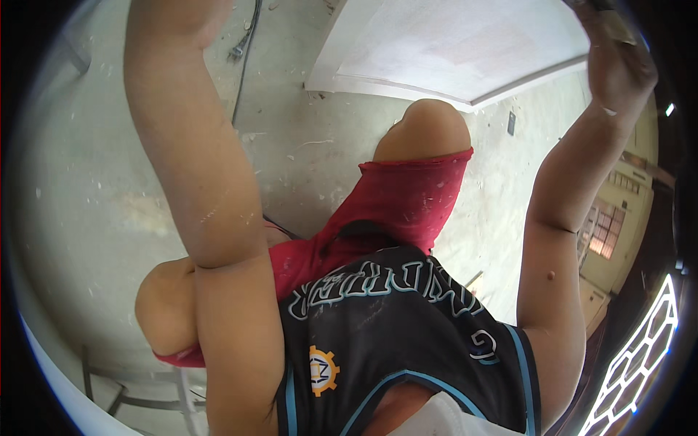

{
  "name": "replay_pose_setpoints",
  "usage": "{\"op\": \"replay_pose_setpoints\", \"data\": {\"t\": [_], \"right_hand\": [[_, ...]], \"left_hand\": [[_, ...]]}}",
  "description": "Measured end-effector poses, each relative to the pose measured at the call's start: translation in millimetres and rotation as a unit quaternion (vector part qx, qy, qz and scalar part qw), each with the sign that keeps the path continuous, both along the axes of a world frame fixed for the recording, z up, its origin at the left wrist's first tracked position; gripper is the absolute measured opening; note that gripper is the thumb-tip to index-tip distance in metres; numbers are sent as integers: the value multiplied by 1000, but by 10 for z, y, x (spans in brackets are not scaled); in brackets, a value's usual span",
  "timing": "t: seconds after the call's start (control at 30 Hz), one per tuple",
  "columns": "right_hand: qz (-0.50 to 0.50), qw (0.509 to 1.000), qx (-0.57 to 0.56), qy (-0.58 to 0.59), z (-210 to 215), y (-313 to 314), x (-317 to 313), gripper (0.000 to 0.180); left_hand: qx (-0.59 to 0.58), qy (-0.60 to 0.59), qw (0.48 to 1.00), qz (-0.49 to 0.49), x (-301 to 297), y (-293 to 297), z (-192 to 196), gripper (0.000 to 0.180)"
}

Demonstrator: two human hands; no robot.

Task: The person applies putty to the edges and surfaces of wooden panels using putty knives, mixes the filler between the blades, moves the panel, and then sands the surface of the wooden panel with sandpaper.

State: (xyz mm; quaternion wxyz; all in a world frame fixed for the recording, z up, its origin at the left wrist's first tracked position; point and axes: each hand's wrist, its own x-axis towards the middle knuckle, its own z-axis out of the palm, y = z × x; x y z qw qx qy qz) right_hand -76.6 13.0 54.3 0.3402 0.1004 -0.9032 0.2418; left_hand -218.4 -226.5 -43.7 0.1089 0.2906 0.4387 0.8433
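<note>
Beyond the bent knee [425,131], there's the white panel [465,51], bordered by a pale frame, its far end running out of view. Off the panel's right side I've got the right hand [622,62], dim near the rim; I can't tell whether its fingers are apart or clamped on something. Out past the panel's left side, only the heel of the left hand [182,16] shows, so I can't call its grip either. Arms wide, one to each flank of the panel! To handle this well, I'd want the hands matched in height, pressure even, and the panel's near corner clear of that knee; whether they touch, I can't say. Careful: on the floor [291,145] left of the panel lies a dark cable [243,80] with its plug [236,52], a possible snag. Just off the panel's near edge rests a dark, phone-like thing [511,123]; I'd steer well around it.
</note>
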Motion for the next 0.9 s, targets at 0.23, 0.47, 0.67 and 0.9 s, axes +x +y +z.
{"op": "replay_pose_setpoints", "data": {"t": [0.23, 0.47, 0.67, 0.9], "right_hand": [[-66, 990, 86, -94, 156, -854, -549, 24], [-71, 983, -53, -158, -63, -792, -503, 33], [-169, 955, -194, -148, -472, -675, -479, 25], [141, 975, 112, -126, -771, -1248, -1731, 35]], "left_hand": [[-33, -197, 974, -105, -578, -291, -122, 29], [64, -158, 984, -50, -979, -642, -598, 33], [-41, -211, 977, 8, -1175, -762, -987, 28], [-103, -145, 984, 27, -1122, -1178, -819, 36]]}}
